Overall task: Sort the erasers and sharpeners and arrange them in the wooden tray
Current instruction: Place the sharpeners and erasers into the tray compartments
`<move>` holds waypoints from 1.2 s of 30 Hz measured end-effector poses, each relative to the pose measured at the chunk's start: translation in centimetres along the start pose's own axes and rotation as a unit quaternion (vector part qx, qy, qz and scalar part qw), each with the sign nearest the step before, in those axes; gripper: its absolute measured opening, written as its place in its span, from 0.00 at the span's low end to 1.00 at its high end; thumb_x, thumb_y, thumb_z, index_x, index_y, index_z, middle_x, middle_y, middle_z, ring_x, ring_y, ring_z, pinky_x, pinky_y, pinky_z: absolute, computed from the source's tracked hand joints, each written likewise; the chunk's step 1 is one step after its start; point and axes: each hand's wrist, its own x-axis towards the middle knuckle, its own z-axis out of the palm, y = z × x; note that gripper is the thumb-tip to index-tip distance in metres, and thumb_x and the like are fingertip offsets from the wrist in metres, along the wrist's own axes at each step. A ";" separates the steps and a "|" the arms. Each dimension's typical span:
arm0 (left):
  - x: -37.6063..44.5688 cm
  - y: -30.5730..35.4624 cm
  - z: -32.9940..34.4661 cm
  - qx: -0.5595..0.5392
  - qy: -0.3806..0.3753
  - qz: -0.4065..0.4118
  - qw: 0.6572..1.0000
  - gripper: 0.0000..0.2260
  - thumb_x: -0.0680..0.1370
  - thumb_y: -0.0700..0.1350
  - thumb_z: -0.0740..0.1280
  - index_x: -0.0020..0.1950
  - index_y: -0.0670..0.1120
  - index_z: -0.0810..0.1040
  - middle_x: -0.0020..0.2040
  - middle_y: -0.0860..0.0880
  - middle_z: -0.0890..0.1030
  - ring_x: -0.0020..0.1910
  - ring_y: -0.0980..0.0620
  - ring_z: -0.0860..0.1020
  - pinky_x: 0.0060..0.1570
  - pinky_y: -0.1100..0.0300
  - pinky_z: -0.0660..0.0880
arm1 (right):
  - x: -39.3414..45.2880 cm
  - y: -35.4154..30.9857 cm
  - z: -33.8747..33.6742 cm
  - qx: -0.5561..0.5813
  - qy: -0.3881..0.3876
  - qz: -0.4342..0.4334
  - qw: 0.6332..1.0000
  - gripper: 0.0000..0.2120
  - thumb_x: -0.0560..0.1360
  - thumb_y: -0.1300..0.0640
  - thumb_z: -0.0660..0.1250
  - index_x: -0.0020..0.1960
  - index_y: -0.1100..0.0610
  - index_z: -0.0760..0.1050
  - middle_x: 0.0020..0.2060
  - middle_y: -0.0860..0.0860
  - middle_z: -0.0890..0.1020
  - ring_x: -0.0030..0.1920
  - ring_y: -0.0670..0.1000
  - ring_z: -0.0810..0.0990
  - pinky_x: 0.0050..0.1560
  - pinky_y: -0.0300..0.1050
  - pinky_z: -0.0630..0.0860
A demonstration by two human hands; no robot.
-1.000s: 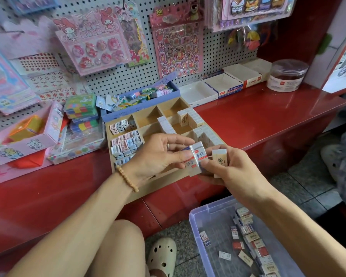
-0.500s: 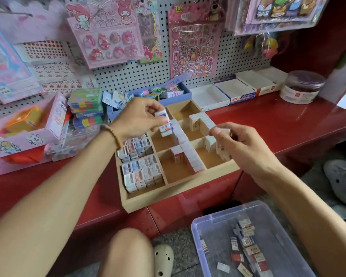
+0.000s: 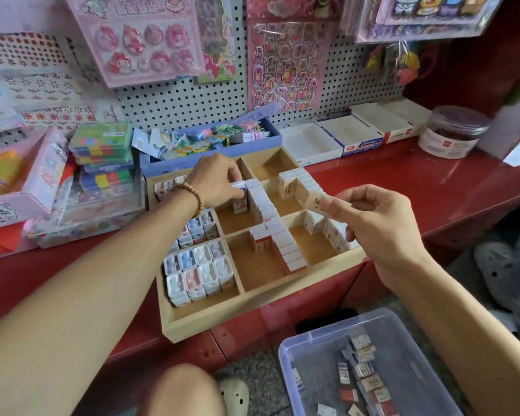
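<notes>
eraser (image 3: 240, 196) pinched upright by left hand (image 3: 216, 183) in a middle compartment of wooden tray (image 3: 252, 307) | right hand (image 3: 376, 226) pinches beige eraser (image 3: 320, 202) over tray's right side | tray on red desk (image 3: 403, 181) | plastic bin (image 3: 318, 334) of erasers below

The tray (image 3: 252, 307) sits on the counter (image 3: 418, 187), its front edge at the counter's lip. Sharpeners (image 3: 197, 271) fill its left compartments; eraser rows (image 3: 282, 238) stand along the middle and right dividers. Behind it lies a box (image 3: 210, 145) against the pegboard (image 3: 327, 88), open cartons (image 3: 336, 136) to the right. A bin (image 3: 373, 319) sits below, before the counter.
</notes>
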 end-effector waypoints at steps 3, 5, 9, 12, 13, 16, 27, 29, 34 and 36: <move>-0.2 0.0 0.4 -0.004 0.011 0.003 1.000 0.08 0.69 0.41 0.77 0.41 0.49 0.80 0.40 0.52 0.81 0.43 0.51 0.80 0.48 0.52 0.80 | 0.2 0.3 0.0 0.010 0.006 0.011 1.000 0.11 0.69 0.59 0.79 0.42 0.63 0.78 0.29 0.51 0.81 0.22 0.42 0.72 0.23 0.35 0.68; -0.4 -0.1 0.6 0.006 0.019 0.013 1.000 0.10 0.69 0.38 0.76 0.44 0.49 0.79 0.42 0.52 0.81 0.45 0.51 0.80 0.49 0.52 0.80 | 0.3 0.6 0.1 0.023 0.000 0.020 1.000 0.11 0.69 0.59 0.79 0.43 0.63 0.78 0.29 0.51 0.81 0.24 0.44 0.73 0.24 0.37 0.69; -0.9 0.0 1.4 0.052 0.054 0.037 0.996 0.11 0.70 0.35 0.73 0.48 0.48 0.79 0.48 0.50 0.78 0.51 0.48 0.77 0.52 0.51 0.77 | 0.3 0.8 0.6 0.065 -0.014 0.038 0.997 0.08 0.72 0.65 0.75 0.47 0.63 0.77 0.30 0.52 0.83 0.28 0.48 0.79 0.30 0.39 0.75; -1.3 0.3 2.0 0.092 0.059 0.056 0.992 0.11 0.71 0.36 0.72 0.48 0.48 0.76 0.50 0.49 0.75 0.52 0.47 0.75 0.49 0.51 0.76 | 0.3 0.9 0.8 0.074 -0.016 0.044 0.996 0.08 0.74 0.68 0.73 0.50 0.63 0.76 0.31 0.51 0.83 0.31 0.51 0.81 0.33 0.38 0.78; -1.4 0.3 2.1 0.100 0.059 0.060 0.991 0.11 0.71 0.37 0.73 0.48 0.48 0.76 0.51 0.49 0.74 0.52 0.47 0.75 0.49 0.50 0.76 | 0.2 1.0 0.8 0.075 -0.017 0.046 0.996 0.08 0.74 0.68 0.72 0.51 0.63 0.76 0.32 0.51 0.84 0.32 0.51 0.82 0.34 0.39 0.78; -1.5 0.5 1.7 0.113 0.041 0.059 0.991 0.12 0.71 0.39 0.74 0.50 0.49 0.76 0.51 0.51 0.72 0.52 0.47 0.75 0.48 0.52 0.76 | 0.0 0.9 0.7 0.079 -0.017 0.050 0.995 0.07 0.75 0.66 0.72 0.51 0.62 0.77 0.36 0.53 0.85 0.33 0.51 0.83 0.34 0.39 0.78; -4.7 8.6 -2.9 -0.283 -0.078 0.160 0.943 0.07 0.75 0.42 0.73 0.52 0.43 0.82 0.42 0.47 0.84 0.34 0.49 0.81 0.30 0.63 0.76 | -0.5 -0.1 0.3 0.049 -0.068 0.000 0.996 0.06 0.72 0.65 0.75 0.46 0.56 0.82 0.38 0.53 0.86 0.34 0.48 0.79 0.34 0.38 0.74; -5.2 9.7 -3.1 -0.289 -0.117 0.180 0.933 0.07 0.75 0.38 0.73 0.52 0.44 0.83 0.40 0.47 0.83 0.33 0.48 0.79 0.30 0.62 0.76 | -0.6 -0.2 0.3 0.053 -0.072 -0.013 0.996 0.06 0.72 0.64 0.75 0.45 0.56 0.82 0.38 0.55 0.86 0.34 0.50 0.78 0.35 0.39 0.75; -4.9 10.7 -3.7 -0.274 -0.142 0.182 0.934 0.08 0.72 0.33 0.74 0.51 0.39 0.83 0.40 0.45 0.83 0.33 0.48 0.81 0.35 0.56 0.80 | -0.3 -0.6 -0.4 0.054 -0.062 0.002 0.997 0.06 0.71 0.61 0.76 0.45 0.58 0.81 0.38 0.58 0.83 0.33 0.51 0.77 0.30 0.38 0.73; -4.3 10.9 -3.8 -0.249 -0.145 0.176 0.941 0.08 0.72 0.33 0.74 0.50 0.38 0.83 0.41 0.42 0.83 0.34 0.46 0.81 0.37 0.52 0.81 | 0.1 -0.3 -0.9 0.031 -0.044 0.011 0.998 0.07 0.71 0.61 0.77 0.45 0.58 0.80 0.36 0.56 0.81 0.32 0.49 0.77 0.29 0.37 0.72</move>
